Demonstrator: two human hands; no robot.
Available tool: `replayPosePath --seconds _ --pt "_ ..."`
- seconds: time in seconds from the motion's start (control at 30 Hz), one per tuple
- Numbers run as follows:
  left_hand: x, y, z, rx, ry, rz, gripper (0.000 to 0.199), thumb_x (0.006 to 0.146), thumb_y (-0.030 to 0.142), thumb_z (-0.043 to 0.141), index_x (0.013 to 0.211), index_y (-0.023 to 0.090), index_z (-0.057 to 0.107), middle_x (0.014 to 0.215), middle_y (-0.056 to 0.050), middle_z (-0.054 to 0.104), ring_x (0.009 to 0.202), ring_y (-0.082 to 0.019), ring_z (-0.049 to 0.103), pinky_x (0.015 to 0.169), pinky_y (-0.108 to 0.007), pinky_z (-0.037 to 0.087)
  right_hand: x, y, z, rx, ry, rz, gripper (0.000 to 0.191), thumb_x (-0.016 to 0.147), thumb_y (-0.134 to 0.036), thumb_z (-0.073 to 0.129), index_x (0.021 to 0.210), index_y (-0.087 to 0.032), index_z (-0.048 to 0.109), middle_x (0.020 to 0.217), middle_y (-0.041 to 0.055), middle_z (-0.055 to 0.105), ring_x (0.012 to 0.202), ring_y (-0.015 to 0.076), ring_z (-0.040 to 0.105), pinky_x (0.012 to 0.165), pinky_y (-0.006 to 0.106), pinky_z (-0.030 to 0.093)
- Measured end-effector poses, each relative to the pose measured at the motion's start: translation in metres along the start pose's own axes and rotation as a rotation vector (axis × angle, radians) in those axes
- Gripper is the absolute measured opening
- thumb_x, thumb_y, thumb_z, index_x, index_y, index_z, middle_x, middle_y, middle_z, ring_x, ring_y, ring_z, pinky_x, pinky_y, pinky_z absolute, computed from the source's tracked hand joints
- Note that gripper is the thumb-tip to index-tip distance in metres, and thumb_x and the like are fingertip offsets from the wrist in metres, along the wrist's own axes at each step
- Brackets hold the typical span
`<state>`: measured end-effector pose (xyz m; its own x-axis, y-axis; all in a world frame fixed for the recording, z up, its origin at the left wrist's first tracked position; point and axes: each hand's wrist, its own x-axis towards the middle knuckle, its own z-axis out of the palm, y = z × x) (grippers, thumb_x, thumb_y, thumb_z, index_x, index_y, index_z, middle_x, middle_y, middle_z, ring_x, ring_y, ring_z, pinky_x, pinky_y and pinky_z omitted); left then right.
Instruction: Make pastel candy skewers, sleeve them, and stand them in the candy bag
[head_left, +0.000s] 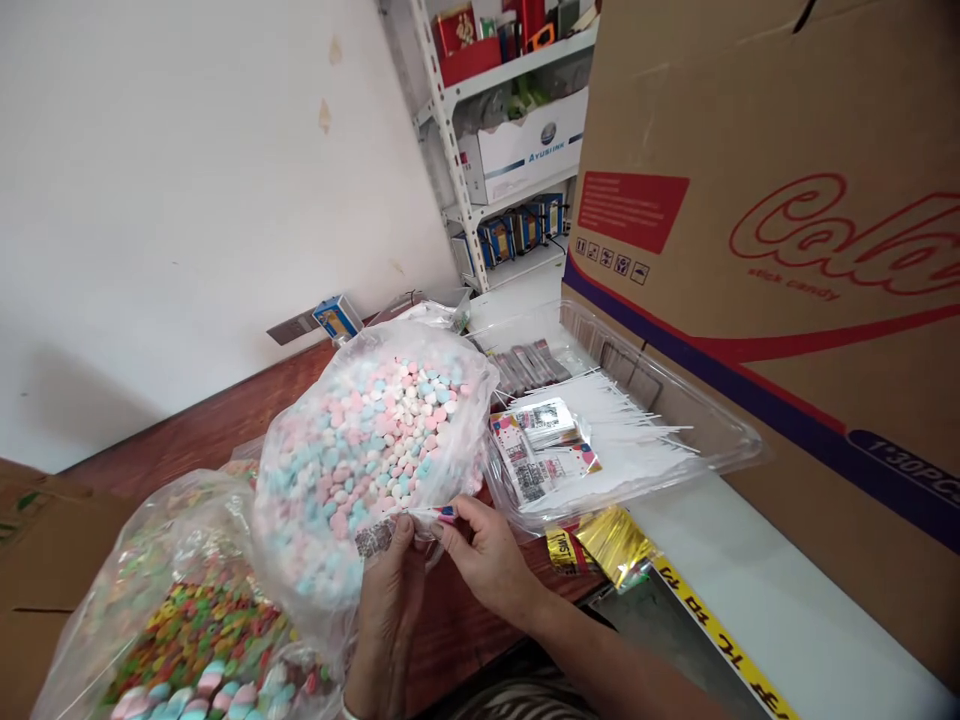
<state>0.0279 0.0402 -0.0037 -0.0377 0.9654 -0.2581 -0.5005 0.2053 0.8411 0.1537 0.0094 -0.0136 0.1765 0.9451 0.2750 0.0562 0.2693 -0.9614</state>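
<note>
A small printed wrapper [375, 537] is pinched between my two hands, in front of a big clear bag of pink, blue and white candies [375, 430]. My left hand [394, 580] holds its printed end between thumb and fingers. The thumb and fingers of my right hand [487, 555] are closed on the other end, where a bit of coloured print shows. Whether anything is inside the wrapper cannot be made out. Right of the bag, a clear plastic tray [720, 435] holds white sticks [622, 420], a stack of printed packets [547, 425] and more printed cards.
Another bag with colourful gummies [210, 640] lies at lower left beside a cardboard box [45, 570]. Gold twist ties [615, 545] lie below the tray. A large carton [750, 120] stands at right, and shelving [457, 150] at the back.
</note>
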Motion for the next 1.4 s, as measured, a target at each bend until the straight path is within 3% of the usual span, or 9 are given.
replayPosePath --seconds 0.1,0.23,0.37,0.47,0.67,0.83,1.03,1.3,1.4 --pt "0.001 0.000 0.007 0.017 0.049 0.007 0.038 0.056 0.036 0.094 0.077 0.016 0.070 0.076 0.001 0.071 0.070 -0.013 0.067 0.067 -0.024 0.057 0.004 -0.004 -0.001 0.019 0.031 0.004 0.031 0.094 -0.033 0.053 0.067 -0.023 0.041 0.066 -0.0025 0.049 0.065 0.0146 0.046 0.060 0.027 0.035" --pt "0.000 0.007 0.009 0.059 -0.020 -0.041 0.038 0.055 0.033 0.095 0.067 0.014 0.064 0.065 0.003 0.062 0.062 -0.010 0.060 0.062 -0.022 0.056 0.006 -0.007 -0.004 0.020 0.026 0.015 0.031 0.090 -0.033 0.061 0.067 -0.023 0.044 0.065 -0.0030 0.050 0.063 0.0142 0.045 0.058 0.028 0.034" --pt "0.006 0.014 0.002 -0.019 0.076 0.005 0.044 0.046 0.033 0.099 0.064 0.015 0.063 0.059 0.007 0.056 0.053 -0.006 0.051 0.054 -0.017 0.051 0.010 -0.010 -0.003 0.318 -0.134 0.134 0.029 0.087 -0.047 0.070 0.078 -0.021 0.059 0.070 -0.0018 0.060 0.066 0.0148 0.054 0.063 0.027 0.044" --pt "0.011 0.017 -0.001 -0.063 0.054 0.008 0.045 0.051 0.039 0.098 0.061 0.016 0.061 0.055 0.006 0.053 0.052 -0.008 0.051 0.052 -0.020 0.051 0.014 -0.016 -0.003 0.514 -0.229 0.187 0.035 0.090 -0.056 0.066 0.090 -0.021 0.066 0.077 -0.0001 0.068 0.070 0.0154 0.061 0.069 0.029 0.051" --pt "0.003 0.020 0.008 -0.239 0.120 -0.092 0.040 0.065 0.038 0.094 0.063 0.016 0.061 0.054 0.004 0.057 0.052 -0.009 0.055 0.056 -0.023 0.052 0.018 -0.016 -0.005 0.552 -0.214 0.229 0.031 0.091 -0.053 0.067 0.091 -0.022 0.072 0.077 -0.0001 0.072 0.074 0.0154 0.065 0.077 0.030 0.054" --pt "-0.004 0.020 -0.005 -0.336 0.096 -0.072 0.037 0.071 0.036 0.091 0.065 0.016 0.060 0.051 0.006 0.052 0.050 -0.007 0.052 0.057 -0.022 0.050 0.015 -0.016 0.004 0.496 -0.269 0.253 0.028 0.090 -0.047 0.069 0.104 -0.023 0.074 0.084 0.0013 0.075 0.079 0.0171 0.068 0.081 0.032 0.057" --pt "-0.018 0.024 -0.029 -0.261 0.052 0.017 0.049 0.050 0.043 0.099 0.063 0.015 0.061 0.053 0.007 0.053 0.050 -0.006 0.048 0.054 -0.020 0.046 0.008 -0.029 0.022 0.361 -0.291 0.152 0.025 0.092 -0.045 0.066 0.091 -0.021 0.074 0.079 0.0004 0.071 0.074 0.0160 0.064 0.073 0.029 0.055" --pt "-0.035 0.031 -0.057 -0.177 0.217 0.205 0.047 0.041 0.029 0.101 0.069 0.016 0.065 0.069 0.006 0.064 0.067 -0.007 0.059 0.072 -0.020 0.051 -0.007 -0.034 0.035 0.040 -0.398 0.059 0.033 0.087 -0.037 0.071 0.116 -0.022 0.069 0.090 0.0026 0.070 0.082 0.0169 0.066 0.069 0.027 0.056" --pt "-0.040 0.030 -0.069 -0.189 0.283 0.189 0.045 0.041 0.026 0.100 0.068 0.015 0.066 0.069 0.004 0.066 0.067 -0.009 0.061 0.071 -0.022 0.052 -0.010 -0.029 0.046 -0.001 -0.379 0.033 0.023 0.090 -0.034 0.066 0.107 -0.021 0.071 0.093 0.0041 0.073 0.084 0.0182 0.068 0.071 0.029 0.056"
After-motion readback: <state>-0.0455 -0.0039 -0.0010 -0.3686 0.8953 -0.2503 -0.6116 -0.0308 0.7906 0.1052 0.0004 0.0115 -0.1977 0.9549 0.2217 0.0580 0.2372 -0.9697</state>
